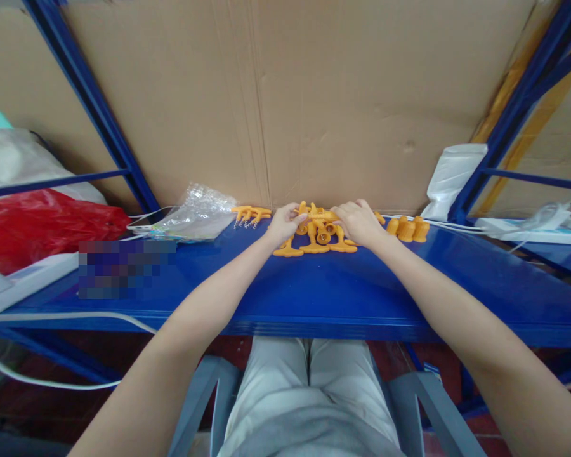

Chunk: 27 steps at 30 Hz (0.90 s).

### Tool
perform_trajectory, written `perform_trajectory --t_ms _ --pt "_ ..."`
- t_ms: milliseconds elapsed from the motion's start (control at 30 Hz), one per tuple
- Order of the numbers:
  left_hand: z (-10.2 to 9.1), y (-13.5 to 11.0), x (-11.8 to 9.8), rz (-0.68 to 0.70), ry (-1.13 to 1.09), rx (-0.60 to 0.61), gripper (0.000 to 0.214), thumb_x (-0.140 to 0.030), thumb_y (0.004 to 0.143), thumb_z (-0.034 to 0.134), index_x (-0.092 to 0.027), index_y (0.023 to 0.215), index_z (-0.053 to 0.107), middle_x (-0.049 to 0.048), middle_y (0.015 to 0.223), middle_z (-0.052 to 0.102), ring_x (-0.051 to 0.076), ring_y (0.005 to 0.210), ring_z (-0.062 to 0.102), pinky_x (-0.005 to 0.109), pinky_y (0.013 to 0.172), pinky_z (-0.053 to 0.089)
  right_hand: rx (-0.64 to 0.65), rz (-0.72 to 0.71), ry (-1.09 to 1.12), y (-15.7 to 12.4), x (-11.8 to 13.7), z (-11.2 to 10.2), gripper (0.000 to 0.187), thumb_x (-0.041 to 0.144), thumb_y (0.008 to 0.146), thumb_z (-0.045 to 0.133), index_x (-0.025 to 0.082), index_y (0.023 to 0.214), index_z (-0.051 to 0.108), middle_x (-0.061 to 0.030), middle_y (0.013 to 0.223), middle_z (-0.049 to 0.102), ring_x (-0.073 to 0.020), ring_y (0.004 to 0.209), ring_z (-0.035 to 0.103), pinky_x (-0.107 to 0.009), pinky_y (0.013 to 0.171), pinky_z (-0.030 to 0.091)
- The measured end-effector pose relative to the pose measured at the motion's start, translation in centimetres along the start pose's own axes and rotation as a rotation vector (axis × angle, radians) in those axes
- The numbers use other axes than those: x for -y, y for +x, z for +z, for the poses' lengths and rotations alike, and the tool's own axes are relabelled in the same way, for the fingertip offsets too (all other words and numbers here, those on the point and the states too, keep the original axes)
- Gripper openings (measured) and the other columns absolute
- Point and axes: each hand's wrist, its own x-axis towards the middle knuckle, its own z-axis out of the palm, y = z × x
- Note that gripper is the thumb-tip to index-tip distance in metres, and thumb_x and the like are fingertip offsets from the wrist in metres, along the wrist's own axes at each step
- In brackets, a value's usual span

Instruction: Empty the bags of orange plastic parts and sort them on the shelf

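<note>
A pile of orange plastic corkscrew parts (315, 245) lies on the blue tabletop, with T-shaped handles toward the front and round hollow ends among them. At the pile's left side is my left hand (285, 226), its thumb and fingers closed together; what they grip is hidden. My right hand (360, 222) is closed at the right side, fingers on an orange corkscrew piece (324, 216) above the pile. Left of my hands lie several corkscrews with orange handles (251, 211) and bare metal spirals. Several orange caps (408, 229) stand upright to the right.
A clear plastic bag (197, 212) lies at the back left, near a red bag (47, 222). Brown cardboard (337, 101) rises behind the blue table (323, 298). A white packet (454, 178) leans at the back right, by white cables and a power strip (533, 230).
</note>
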Motion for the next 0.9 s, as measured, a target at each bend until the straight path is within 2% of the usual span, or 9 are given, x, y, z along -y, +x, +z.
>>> perform_trajectory --t_ms 133,267,400,500,600,667,733,833,900 --pt "-0.2 0.3 0.4 0.006 -0.003 0.009 0.015 -0.012 0.080 0.072 -0.014 0.094 0.066 0.0037 0.081 0.075 0.015 0.076 0.072 0.027 0.075 0.058 0.006 0.003 0.013 -0.1 0.3 -0.1 0.036 0.020 0.099 0.042 0.008 0.124 0.065 -0.0203 0.108 0.073 -0.0305 0.104 0.061 -0.040 0.089 0.033" --pt "-0.5 0.7 1.0 0.109 0.082 -0.005 0.016 -0.010 0.080 0.069 -0.014 0.094 0.068 0.0049 0.088 0.076 0.017 0.085 0.073 0.031 0.084 0.057 -0.009 0.040 0.164 -0.1 0.0 0.6 0.031 0.025 0.095 0.051 0.011 0.119 0.067 -0.0196 0.113 0.073 -0.0315 0.106 0.062 -0.042 0.091 0.037" --pt "-0.7 0.6 1.4 0.263 0.198 0.044 0.016 -0.012 0.083 0.067 -0.016 0.098 0.068 0.0051 0.097 0.076 0.019 0.096 0.071 0.034 0.093 0.053 0.018 0.136 0.609 -0.2 -0.9 1.5 0.029 0.036 0.087 0.063 0.016 0.107 0.069 -0.0123 0.105 0.074 -0.0263 0.095 0.066 -0.039 0.084 0.047" --pt "-0.6 0.3 1.2 0.338 0.310 0.013 0.017 -0.015 0.085 0.065 -0.017 0.101 0.069 0.0028 0.092 0.074 0.019 0.093 0.070 0.032 0.092 0.052 0.092 0.203 0.997 -0.3 -1.2 1.7 0.034 0.053 0.085 0.063 0.019 0.091 0.067 -0.0048 0.079 0.070 -0.0194 0.073 0.064 -0.034 0.070 0.050" --pt "-0.4 -0.1 0.7 0.402 0.396 -0.024 0.017 -0.014 0.088 0.062 -0.017 0.103 0.068 0.0018 0.088 0.072 0.017 0.088 0.069 0.028 0.086 0.052 0.120 0.311 1.226 -0.3 -1.0 1.3 0.047 0.068 0.082 0.062 0.021 0.076 0.060 0.0013 0.059 0.058 -0.0132 0.055 0.054 -0.029 0.058 0.045" --pt "-0.3 -0.4 0.2 0.445 0.449 -0.037 0.017 -0.012 0.088 0.060 -0.016 0.104 0.068 0.0020 0.088 0.072 0.015 0.085 0.068 0.026 0.083 0.052 0.130 0.346 1.258 -0.4 -0.8 0.9 0.054 0.074 0.078 0.062 0.021 0.070 0.056 0.0029 0.056 0.053 -0.0112 0.051 0.049 -0.028 0.056 0.043" --pt "-0.3 -0.7 -0.1 0.486 0.509 -0.029 0.018 -0.012 0.090 0.059 -0.015 0.105 0.067 0.0027 0.088 0.072 0.015 0.082 0.068 0.025 0.080 0.052 0.185 0.323 1.217 -0.4 -0.8 0.4 0.056 0.077 0.075 0.063 0.021 0.069 0.057 0.0024 0.057 0.054 -0.0113 0.054 0.049 -0.028 0.057 0.042" --pt "-0.2 -1.1 -0.4 0.552 0.605 0.018 0.020 -0.013 0.091 0.057 -0.015 0.108 0.067 0.0047 0.091 0.074 0.016 0.082 0.070 0.026 0.079 0.053 0.297 0.257 1.042 -0.5 -1.1 -0.4 0.053 0.072 0.073 0.066 0.020 0.067 0.059 0.0010 0.060 0.059 -0.0127 0.058 0.052 -0.028 0.060 0.042" --pt "0.0 -1.4 -0.4 0.598 0.659 0.052 0.021 -0.013 0.092 0.056 -0.015 0.109 0.068 0.0069 0.098 0.076 0.017 0.089 0.071 0.028 0.084 0.054 0.361 0.227 0.870 -0.4 -1.1 -0.8 0.045 0.063 0.075 0.067 0.020 0.066 0.060 0.0014 0.059 0.059 -0.0131 0.058 0.053 -0.028 0.060 0.040"
